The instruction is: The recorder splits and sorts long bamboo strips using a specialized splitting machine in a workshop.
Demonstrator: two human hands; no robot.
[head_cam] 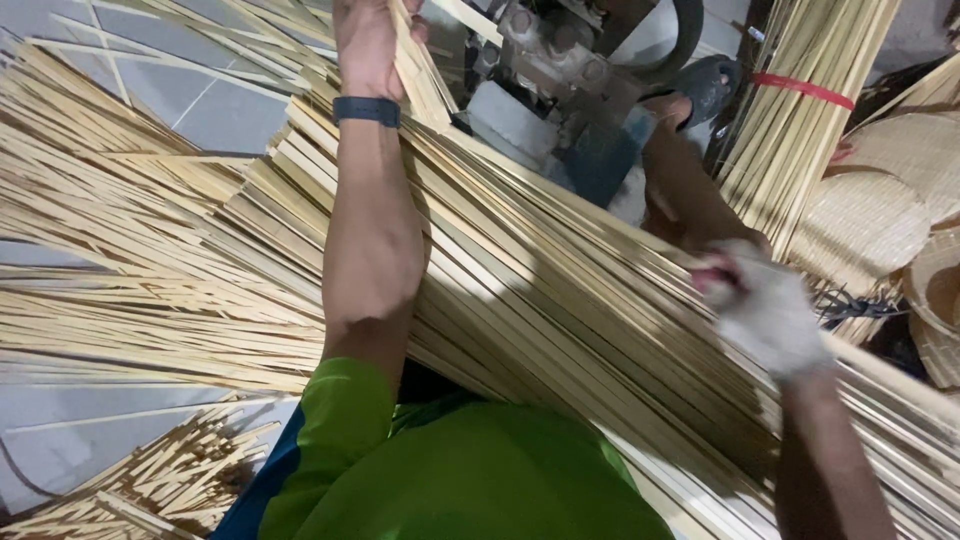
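A thick sheaf of long pale bamboo strips runs across my lap from upper left to lower right. My left hand, with a dark band on the wrist, reaches far forward and grips the upper ends of some strips near the top edge. My right hand wears a white glove and is blurred. It closes on the strips at the right side of the sheaf, with something pinkish at its fingers. My green shirt fills the bottom middle.
A grey metal machine stands beyond the sheaf. A sandalled foot rests beside it. A bundle of sticks tied with a red band leans at upper right above woven round trays. Loose strips and short offcuts cover the tiled floor.
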